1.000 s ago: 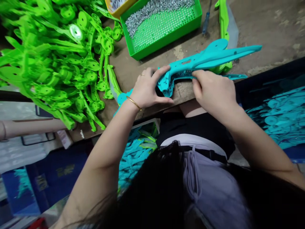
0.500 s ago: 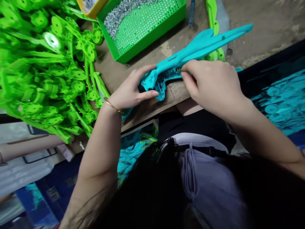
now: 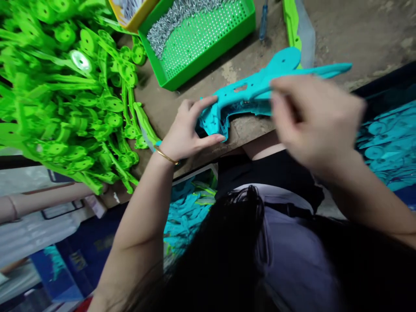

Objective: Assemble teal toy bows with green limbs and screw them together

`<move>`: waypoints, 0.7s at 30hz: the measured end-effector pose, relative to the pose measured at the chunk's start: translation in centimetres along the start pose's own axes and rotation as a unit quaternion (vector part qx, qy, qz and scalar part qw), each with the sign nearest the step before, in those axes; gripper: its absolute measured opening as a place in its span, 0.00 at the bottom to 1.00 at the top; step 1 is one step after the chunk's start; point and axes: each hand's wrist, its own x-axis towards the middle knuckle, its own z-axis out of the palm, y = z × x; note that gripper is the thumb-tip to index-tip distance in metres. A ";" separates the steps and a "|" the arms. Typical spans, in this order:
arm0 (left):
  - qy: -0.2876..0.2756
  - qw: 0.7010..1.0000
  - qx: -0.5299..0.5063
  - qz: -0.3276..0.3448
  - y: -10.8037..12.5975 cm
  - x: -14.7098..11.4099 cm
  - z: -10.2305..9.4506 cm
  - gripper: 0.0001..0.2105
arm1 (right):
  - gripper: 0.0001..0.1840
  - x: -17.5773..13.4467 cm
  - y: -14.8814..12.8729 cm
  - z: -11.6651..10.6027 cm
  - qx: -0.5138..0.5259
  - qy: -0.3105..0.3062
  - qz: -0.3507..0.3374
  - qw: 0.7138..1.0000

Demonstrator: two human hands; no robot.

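Note:
A teal plastic shell (image 3: pixel 250 89), long with a rounded lobe and a tapering right end, is held tilted just above the workbench. Its hollow underside faces me, with small dark details inside that I cannot make out. My left hand (image 3: pixel 191 128) is closed on the left end, fingers on top and thumb below. My right hand (image 3: pixel 318 117), blurred by motion, is in front of the shell's right half with fingers curled together at its lower edge. Whatever those fingers may hold is hidden.
Bright green plastic parts (image 3: pixel 78 95) are heaped at left. A green perforated basket (image 3: pixel 201 56) holds silver screws, beside a yellow bin (image 3: pixel 130 17). A blue-handled screwdriver (image 3: pixel 263 24) lies behind the shell. More teal parts (image 3: pixel 390 143) fill the right side and a container (image 3: pixel 185 216) below.
The shell has rolled so its outer face with the lobe shows more. My right hand has moved right along it, nearer the camera. My left hand keeps its grip.

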 end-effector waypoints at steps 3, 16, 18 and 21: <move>0.028 0.999 0.021 -0.003 0.6 -0.5 0.4 0.40 | 0.26 -0.4 3.4 -1.7 -0.037 0.095 0.063 0.993; 0.035 0.999 0.008 -0.007 0.5 -0.8 0.3 0.36 | 0.09 0.3 5.5 -1.3 0.183 0.038 0.147 0.971; 0.038 0.999 0.005 -0.005 0.4 -0.8 0.4 0.36 | 0.09 0.6 5.5 -1.6 0.179 0.024 0.148 0.972; 0.043 0.999 0.007 0.001 0.3 -0.8 0.7 0.36 | 0.08 0.7 5.9 -1.4 0.181 0.011 0.148 0.972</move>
